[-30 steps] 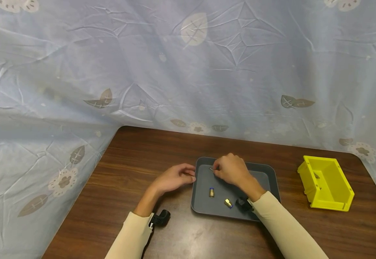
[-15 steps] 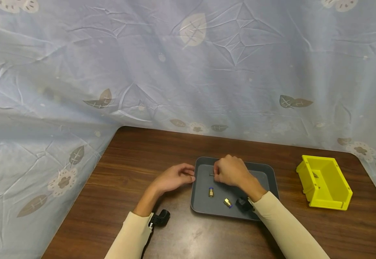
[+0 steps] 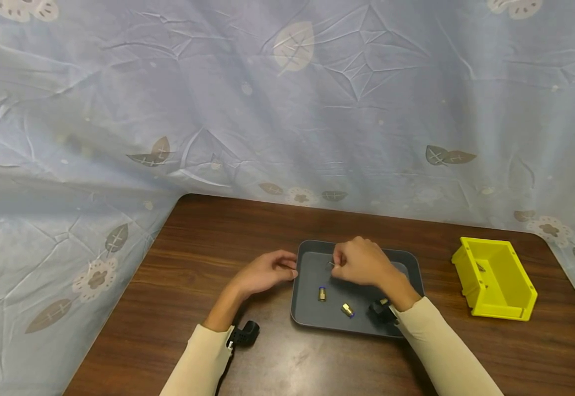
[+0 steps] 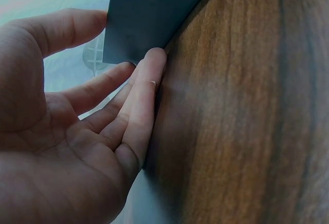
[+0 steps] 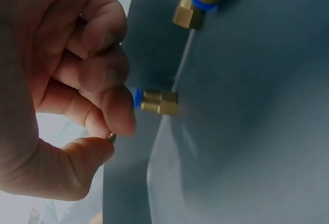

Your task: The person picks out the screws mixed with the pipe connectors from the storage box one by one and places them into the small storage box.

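Over the back part of a grey tray (image 3: 312, 319), my right hand (image 3: 363, 261) pinches a thin, short metal piece (image 3: 330, 263) between thumb and fingertips. Only its small brassy end (image 5: 111, 137) shows in the right wrist view, so its exact kind is unclear. My left hand (image 3: 267, 271) rests at the tray's left side, fingers relaxed and touching the outer wall (image 4: 139, 23). Brass push-fit fittings with blue collars lie in the tray: one fitting (image 3: 322, 294) nearly lengthwise, another fitting (image 3: 348, 309) tilted, and a third (image 3: 384, 301) partly hidden by the right wrist camera.
A yellow bin (image 3: 505, 313) stands to the right of the tray, with a few small metal pieces (image 3: 480, 267) inside. The brown wooden table (image 3: 208, 236) ends at a patterned cloth (image 3: 247, 110) at the back and left. A black camera (image 3: 246, 333) sits on each wrist.
My right hand has shifted slightly right with the thin metal piece, whose angle has changed. The third fitting now shows beside the wrist camera. My left hand has stayed put.
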`<action>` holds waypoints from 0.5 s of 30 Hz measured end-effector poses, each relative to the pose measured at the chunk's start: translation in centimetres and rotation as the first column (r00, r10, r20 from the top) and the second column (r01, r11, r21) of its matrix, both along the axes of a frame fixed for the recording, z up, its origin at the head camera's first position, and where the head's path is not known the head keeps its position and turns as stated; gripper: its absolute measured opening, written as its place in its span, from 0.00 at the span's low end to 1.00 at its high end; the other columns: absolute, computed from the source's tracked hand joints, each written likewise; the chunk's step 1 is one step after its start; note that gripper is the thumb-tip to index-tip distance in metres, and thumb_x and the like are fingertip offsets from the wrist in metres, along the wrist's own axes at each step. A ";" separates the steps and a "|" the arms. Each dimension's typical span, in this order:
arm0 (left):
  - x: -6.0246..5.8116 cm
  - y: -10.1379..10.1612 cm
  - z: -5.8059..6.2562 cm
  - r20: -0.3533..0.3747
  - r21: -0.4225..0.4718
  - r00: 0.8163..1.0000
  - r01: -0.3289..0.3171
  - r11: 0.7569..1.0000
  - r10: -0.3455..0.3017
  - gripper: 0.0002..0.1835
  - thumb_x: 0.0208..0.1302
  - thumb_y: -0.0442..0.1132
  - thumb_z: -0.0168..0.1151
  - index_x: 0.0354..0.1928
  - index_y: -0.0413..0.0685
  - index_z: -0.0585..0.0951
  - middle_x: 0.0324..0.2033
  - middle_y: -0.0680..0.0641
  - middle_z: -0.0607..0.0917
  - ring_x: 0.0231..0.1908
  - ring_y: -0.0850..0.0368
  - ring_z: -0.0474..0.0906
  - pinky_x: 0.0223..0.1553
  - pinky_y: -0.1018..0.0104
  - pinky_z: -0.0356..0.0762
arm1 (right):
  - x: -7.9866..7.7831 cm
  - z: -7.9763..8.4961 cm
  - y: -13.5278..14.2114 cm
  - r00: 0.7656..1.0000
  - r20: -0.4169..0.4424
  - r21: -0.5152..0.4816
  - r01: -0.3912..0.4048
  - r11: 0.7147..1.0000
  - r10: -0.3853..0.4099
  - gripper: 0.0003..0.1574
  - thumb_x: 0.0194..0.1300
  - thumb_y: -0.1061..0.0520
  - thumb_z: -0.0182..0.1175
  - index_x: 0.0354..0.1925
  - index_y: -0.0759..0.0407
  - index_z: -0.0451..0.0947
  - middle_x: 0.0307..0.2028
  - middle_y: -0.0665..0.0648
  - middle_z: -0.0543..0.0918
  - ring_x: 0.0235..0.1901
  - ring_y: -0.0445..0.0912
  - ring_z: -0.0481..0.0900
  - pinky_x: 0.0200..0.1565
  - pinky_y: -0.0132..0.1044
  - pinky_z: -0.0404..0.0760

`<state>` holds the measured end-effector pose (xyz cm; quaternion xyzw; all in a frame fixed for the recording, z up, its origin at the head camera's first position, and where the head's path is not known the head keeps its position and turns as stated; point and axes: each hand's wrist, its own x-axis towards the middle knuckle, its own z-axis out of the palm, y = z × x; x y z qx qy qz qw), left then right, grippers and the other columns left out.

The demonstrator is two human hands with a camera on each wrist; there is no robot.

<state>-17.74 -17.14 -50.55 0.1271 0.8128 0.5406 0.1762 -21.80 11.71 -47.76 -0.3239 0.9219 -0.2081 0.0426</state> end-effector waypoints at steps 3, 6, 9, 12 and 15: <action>0.0 0.0 0.0 -0.003 0.002 1.000 0.003 1.000 -0.003 0.28 0.74 0.41 0.69 0.70 0.32 0.79 0.56 0.40 0.88 0.56 0.49 0.86 0.61 0.52 0.81 | 0.0 0.1 0.6 1.000 0.013 -0.034 -0.009 0.999 0.010 0.11 0.60 0.57 0.71 0.28 0.47 0.78 0.18 0.39 0.72 0.19 0.36 0.64 0.24 0.35 0.65; 0.0 0.0 0.0 -0.005 0.005 1.000 0.005 1.000 -0.005 0.28 0.74 0.41 0.68 0.70 0.32 0.79 0.57 0.40 0.88 0.56 0.49 0.86 0.61 0.52 0.81 | -0.1 0.0 1.1 0.999 0.028 -0.069 -0.019 0.997 0.021 0.10 0.59 0.58 0.71 0.28 0.47 0.78 0.19 0.39 0.74 0.19 0.36 0.66 0.25 0.35 0.67; 0.0 0.0 0.0 -0.006 0.002 1.000 0.005 1.000 -0.005 0.28 0.75 0.41 0.68 0.71 0.32 0.79 0.57 0.40 0.88 0.56 0.48 0.86 0.62 0.51 0.81 | -0.1 0.0 1.7 0.999 0.040 -0.104 -0.032 0.994 0.036 0.10 0.59 0.60 0.71 0.29 0.48 0.80 0.22 0.40 0.77 0.21 0.36 0.71 0.27 0.35 0.71; 0.1 0.0 0.0 -0.009 -0.001 1.000 0.007 1.000 -0.007 0.29 0.75 0.41 0.68 0.71 0.32 0.79 0.57 0.40 0.88 0.56 0.48 0.85 0.62 0.52 0.81 | -0.2 0.1 2.2 0.998 0.049 -0.139 -0.034 0.990 0.041 0.09 0.59 0.61 0.71 0.29 0.49 0.81 0.23 0.40 0.79 0.23 0.36 0.74 0.29 0.36 0.75; 0.0 0.0 -0.1 -0.012 0.004 1.000 0.007 1.000 -0.007 0.29 0.75 0.41 0.68 0.71 0.31 0.79 0.57 0.39 0.88 0.56 0.48 0.85 0.61 0.52 0.81 | -0.3 0.0 2.8 0.999 0.040 -0.167 -0.025 0.986 0.032 0.08 0.58 0.62 0.71 0.30 0.49 0.83 0.24 0.39 0.80 0.23 0.36 0.75 0.30 0.36 0.76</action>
